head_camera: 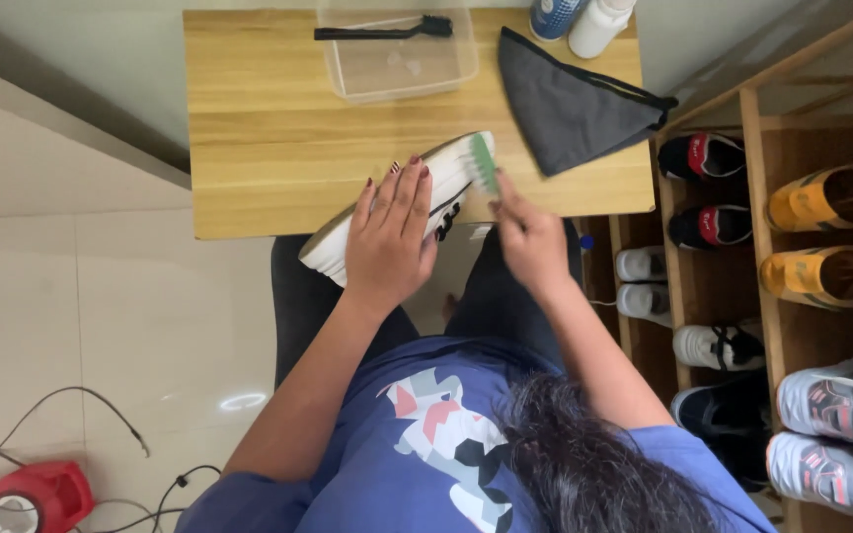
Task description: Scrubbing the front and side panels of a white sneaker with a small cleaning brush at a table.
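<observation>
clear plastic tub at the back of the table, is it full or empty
Nearly empty: the wood table shows through the clear tub, and only a black brush lies across its rim. Whether it holds any water, cannot tell.

We're seeing the left hand (pixel 387 237) hiding the white shoe's (pixel 446 178) middle. Green brush (pixel 484 162) is blurring; its handle is hiding inside the right hand (pixel 530 242). At 12 o'clock, two bottles (pixel 584 18) are getting cropped by the frame edge.
</observation>
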